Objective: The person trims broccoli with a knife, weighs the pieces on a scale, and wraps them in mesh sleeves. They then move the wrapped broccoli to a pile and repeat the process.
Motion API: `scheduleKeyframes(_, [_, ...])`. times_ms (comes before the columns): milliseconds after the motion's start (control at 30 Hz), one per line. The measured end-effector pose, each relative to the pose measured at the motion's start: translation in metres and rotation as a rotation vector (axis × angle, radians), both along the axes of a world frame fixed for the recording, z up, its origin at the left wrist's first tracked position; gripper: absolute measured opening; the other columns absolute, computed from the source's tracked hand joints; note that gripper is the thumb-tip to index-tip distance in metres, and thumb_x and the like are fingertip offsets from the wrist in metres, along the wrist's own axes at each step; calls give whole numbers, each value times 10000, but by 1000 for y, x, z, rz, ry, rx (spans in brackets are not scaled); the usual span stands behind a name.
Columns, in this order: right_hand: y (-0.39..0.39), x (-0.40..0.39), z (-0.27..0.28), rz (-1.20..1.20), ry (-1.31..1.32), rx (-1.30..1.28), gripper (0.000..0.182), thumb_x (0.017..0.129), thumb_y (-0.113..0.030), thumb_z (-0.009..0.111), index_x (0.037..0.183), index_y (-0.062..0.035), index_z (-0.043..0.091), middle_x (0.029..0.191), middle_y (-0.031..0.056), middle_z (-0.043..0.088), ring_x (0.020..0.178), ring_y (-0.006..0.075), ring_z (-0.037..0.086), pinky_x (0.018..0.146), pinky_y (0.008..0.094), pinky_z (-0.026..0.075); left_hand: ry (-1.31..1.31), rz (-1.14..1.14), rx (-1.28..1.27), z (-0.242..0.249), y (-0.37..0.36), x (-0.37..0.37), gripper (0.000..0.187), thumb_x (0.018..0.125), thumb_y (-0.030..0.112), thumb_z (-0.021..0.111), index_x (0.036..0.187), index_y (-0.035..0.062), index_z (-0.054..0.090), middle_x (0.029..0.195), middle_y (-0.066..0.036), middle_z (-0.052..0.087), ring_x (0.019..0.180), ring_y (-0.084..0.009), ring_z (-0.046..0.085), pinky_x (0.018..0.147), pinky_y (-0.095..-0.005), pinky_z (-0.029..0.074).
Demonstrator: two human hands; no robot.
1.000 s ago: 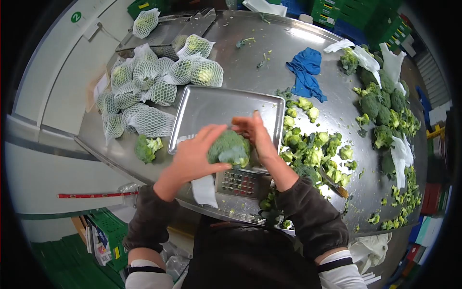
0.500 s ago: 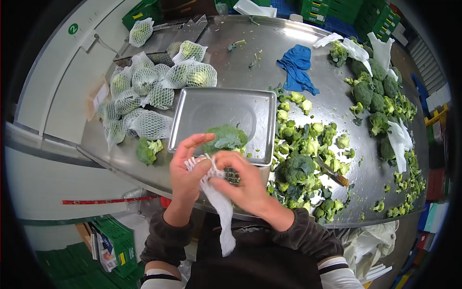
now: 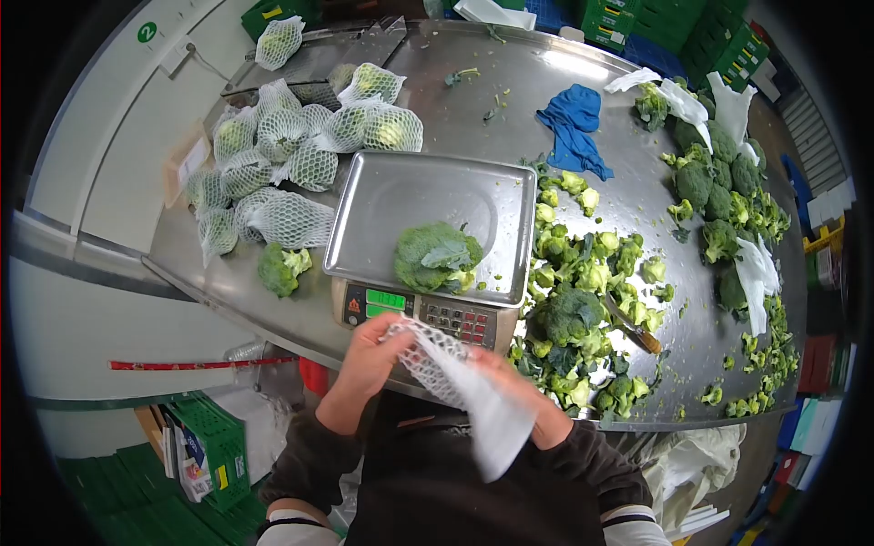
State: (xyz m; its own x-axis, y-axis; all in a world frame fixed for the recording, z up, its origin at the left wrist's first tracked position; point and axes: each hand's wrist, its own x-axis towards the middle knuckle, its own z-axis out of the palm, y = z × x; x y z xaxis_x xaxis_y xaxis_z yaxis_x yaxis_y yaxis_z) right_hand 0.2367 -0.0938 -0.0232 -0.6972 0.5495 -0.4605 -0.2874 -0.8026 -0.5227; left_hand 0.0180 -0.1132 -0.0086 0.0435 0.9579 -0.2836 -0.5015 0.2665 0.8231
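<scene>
A white mesh net point(image 3: 446, 369) is stretched between my hands below the scale. My left hand point(image 3: 367, 361) pinches its upper left end. My right hand point(image 3: 514, 391), slightly blurred, holds the net's other side, and its fingers are partly behind the mesh. A broccoli head point(image 3: 435, 255) rests on the metal tray point(image 3: 391, 182) of the scale, near its front edge. Just above my hands, the scale's panel point(image 3: 446, 314) shows a lit green display.
Netted broccoli heads point(image 3: 282, 136) and a bare one point(image 3: 282, 269) lie on the left. To the right are cut stems point(image 3: 592, 273), a knife point(image 3: 635, 326), a blue cloth point(image 3: 574, 127) and more broccoli point(image 3: 706, 182). Green crates point(image 3: 218, 455) stand lower left.
The net has been spread wider between my hands. Both hands have moved down, away from the tray, uncovering the broccoli and the scale's panel. The view has shifted slightly.
</scene>
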Motion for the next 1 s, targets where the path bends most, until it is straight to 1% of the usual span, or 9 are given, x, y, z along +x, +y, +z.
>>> scheduleKeyframes(133, [11,9,-13,261,151,69,389,893,-198,563,1211,16,500,1147,90,594,1006,165,584,897,307,460,-364,-2,-261,-4,-4,-11,149,896,106,527,1025,32,545,899,-57,632,803,-161,633,727,-321,532])
scheduleKeyframes(267, [29,10,-5,-170,480,-79,414,876,-172,570,1228,21,469,1153,105,580,1071,201,557,955,340,430,-269,-419,-445,-7,-19,-3,297,876,165,580,1140,30,548,1047,-54,626,904,-125,610,787,-304,504])
scheduleKeyframes(400, [34,3,20,-137,113,179,356,815,-97,618,1149,-11,532,1021,52,616,934,135,586,829,277,467,773,-507,-146,25,26,-39,247,816,49,603,1055,-12,591,918,-48,631,834,-82,588,731,-252,483])
scheduleKeyframes(500, [51,-13,24,-387,-688,870,248,765,-48,637,1006,-13,589,778,-4,583,665,42,502,577,193,407,667,-38,159,31,59,-43,222,800,20,578,1019,-16,597,862,-58,628,807,-76,589,700,-254,480])
scheduleKeyframes(667, [86,-36,5,-561,-895,798,312,781,-100,585,1083,-23,576,780,131,612,681,201,604,642,291,469,1086,68,304,-25,110,-52,294,847,170,533,1073,-16,564,852,-105,614,790,-144,612,692,-284,474])
scheduleKeyframes(733, [97,-42,-20,-459,-980,895,335,787,-111,569,1108,-16,562,885,180,634,749,263,637,686,320,480,1053,-142,-125,-32,120,-54,305,859,194,484,1037,-39,566,843,-114,611,800,-177,612,670,-295,471])
scheduleKeyframes(833, [82,-34,37,-457,-828,895,344,788,-105,560,1119,-10,554,954,174,642,829,244,646,743,310,483,160,492,-59,-47,102,-35,286,853,207,450,922,-44,568,812,-86,600,676,-160,580,634,-282,482])
scheduleKeyframes(933, [58,-15,83,-435,-611,1203,310,806,-94,563,1109,-26,566,906,136,647,826,211,638,744,296,485,-118,107,355,-14,83,-35,420,883,343,459,1034,-40,541,933,-140,606,815,-172,599,760,-299,513])
scheduleKeyframes(1000, [49,-9,92,-344,-520,1245,257,847,-126,552,1075,-10,574,841,105,655,743,173,632,682,260,480,-194,5,194,59,73,5,454,898,377,435,1056,-34,544,971,-149,611,844,-187,607,786,-309,510])
